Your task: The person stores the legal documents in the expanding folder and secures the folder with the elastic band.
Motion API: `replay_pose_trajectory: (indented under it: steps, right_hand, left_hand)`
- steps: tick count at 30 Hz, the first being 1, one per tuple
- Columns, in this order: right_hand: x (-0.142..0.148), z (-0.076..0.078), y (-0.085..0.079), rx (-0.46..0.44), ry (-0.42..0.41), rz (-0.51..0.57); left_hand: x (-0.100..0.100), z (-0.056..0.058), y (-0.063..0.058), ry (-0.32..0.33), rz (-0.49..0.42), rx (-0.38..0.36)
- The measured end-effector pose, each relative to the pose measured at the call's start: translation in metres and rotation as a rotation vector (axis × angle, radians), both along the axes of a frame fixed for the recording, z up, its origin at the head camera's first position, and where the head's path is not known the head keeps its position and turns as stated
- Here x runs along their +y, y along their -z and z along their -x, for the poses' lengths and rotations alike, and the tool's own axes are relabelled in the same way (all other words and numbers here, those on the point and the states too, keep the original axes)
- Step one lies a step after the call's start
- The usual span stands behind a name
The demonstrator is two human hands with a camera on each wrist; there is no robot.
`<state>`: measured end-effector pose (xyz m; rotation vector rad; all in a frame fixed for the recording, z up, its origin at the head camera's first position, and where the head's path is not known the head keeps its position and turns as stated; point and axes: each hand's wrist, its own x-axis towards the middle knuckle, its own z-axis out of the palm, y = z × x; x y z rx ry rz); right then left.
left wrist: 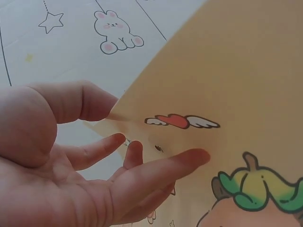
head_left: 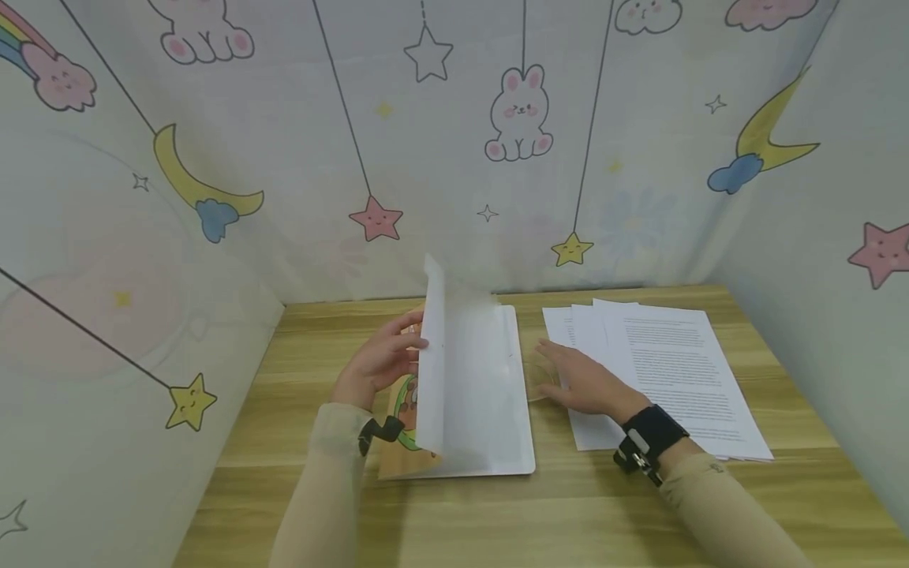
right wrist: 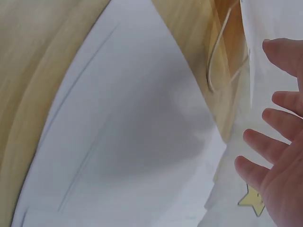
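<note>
An orange folder (head_left: 405, 465) with cartoon prints and a white inside (head_left: 486, 394) lies partly opened on the table, its cover (head_left: 430, 379) raised and leaning left. My left hand (head_left: 379, 359) pinches the cover's edge; in the left wrist view the thumb meets the edge and the fingers lie along the printed side, near a winged heart (left wrist: 175, 121). Between folder and papers, my right hand (head_left: 585, 379) is held with fingers extended and holds nothing. Beside its fingertips shows a thin pale cord loop (right wrist: 209, 66).
Several printed sheets (head_left: 675, 371) lie overlapped on the right of the wooden table (head_left: 604, 521), partly under my right forearm. A white cloth (head_left: 454, 158) with cartoon stars, moons and rabbits encloses the table at the back and both sides.
</note>
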<state>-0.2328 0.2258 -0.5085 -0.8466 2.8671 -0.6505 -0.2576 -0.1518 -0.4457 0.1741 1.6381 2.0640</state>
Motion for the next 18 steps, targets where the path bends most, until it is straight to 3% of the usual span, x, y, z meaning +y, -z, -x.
replay_pose_trajectory:
  steps: [18]
  right_hand:
    - [0.087, -0.015, -0.015, 0.011, 0.213, -0.037]
  left_hand:
    - [0.004, 0.002, 0.005, -0.001, -0.030, -0.016]
